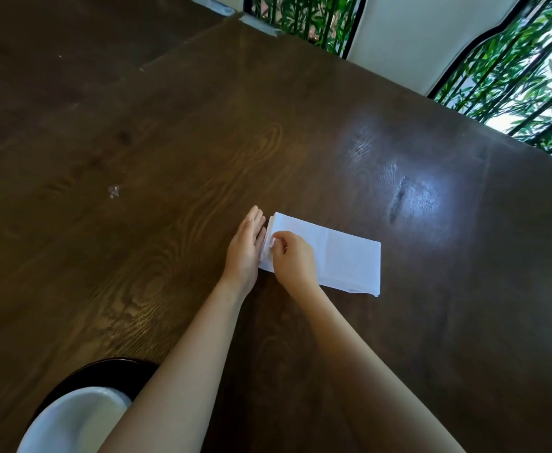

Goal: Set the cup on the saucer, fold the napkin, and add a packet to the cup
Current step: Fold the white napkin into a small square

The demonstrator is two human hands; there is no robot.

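Napkin [333, 253] mid-frame on table [170, 158], long axis running left-up to right-down. Right hand [292, 258] pinching its left edge; left hand [247, 246] flat, open, braced against same edge. Cup [72, 420] lower left, seemingly on saucer [104, 371]. No packet visible.

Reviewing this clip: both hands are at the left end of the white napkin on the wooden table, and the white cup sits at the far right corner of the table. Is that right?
Not quite. In the head view the white cup sits at the near left, on a dark saucer, not the far right corner. The rest holds: the left hand and right hand are at the left end of the white napkin on the wooden table.
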